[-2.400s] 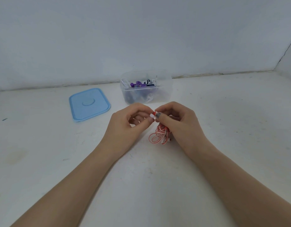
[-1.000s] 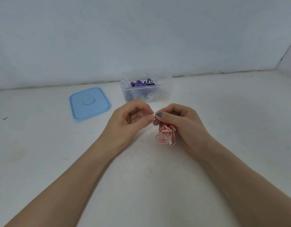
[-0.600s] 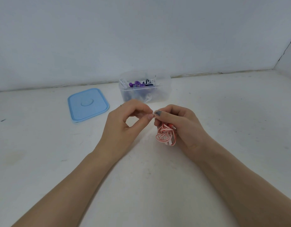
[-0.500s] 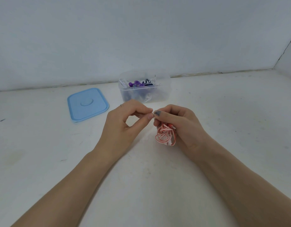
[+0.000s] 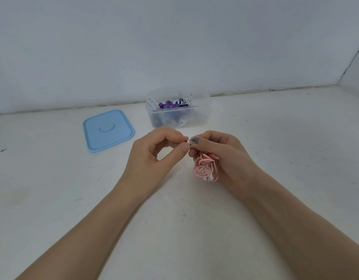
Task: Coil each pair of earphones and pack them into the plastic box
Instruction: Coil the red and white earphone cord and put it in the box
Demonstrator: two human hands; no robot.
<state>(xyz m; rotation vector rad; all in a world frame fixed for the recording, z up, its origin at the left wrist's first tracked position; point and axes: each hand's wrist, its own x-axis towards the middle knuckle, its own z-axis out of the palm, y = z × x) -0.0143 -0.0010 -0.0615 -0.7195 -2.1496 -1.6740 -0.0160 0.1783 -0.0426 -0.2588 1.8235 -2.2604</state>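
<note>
**Finishing the red-and-white coil, box not yet loaded with it**

My right hand (image 5: pixel 225 156) has its grip clamped on the red-and-white earphones (image 5: pixel 205 168): the bundle of loops hangs out of my curled fingers just above the tabletop (image 5: pixel 174 229), with the metal jack plug (image 5: pixel 215 157) poking out at the top of the bundle. My left hand (image 5: pixel 154 156) pinches a small red-and-white end piece (image 5: pixel 187 141) between thumb and forefinger, right at my right thumb tip, so both grips are closed on the same pair. Can't tell whether that end is an earbud or just cable; too small.

Step in hand, as I read it: securing the last loose end of this coil, tucking or wrapping it so the loops stay put.

The plastic box (image 5: pixel 198 118) sits beyond my hands near the wall, open, already holding purple, black and white earphones. The blue lid (image 5: pixel 108 131) lies flat on the tabletop to the left of the box, apart from it.

Next move calls for: get the loose end fixed, let go with the left, carry the bundle forward in the right and drop it into the box. Risk: loops look loose and uneven, so the coil may spring open once released.
</note>
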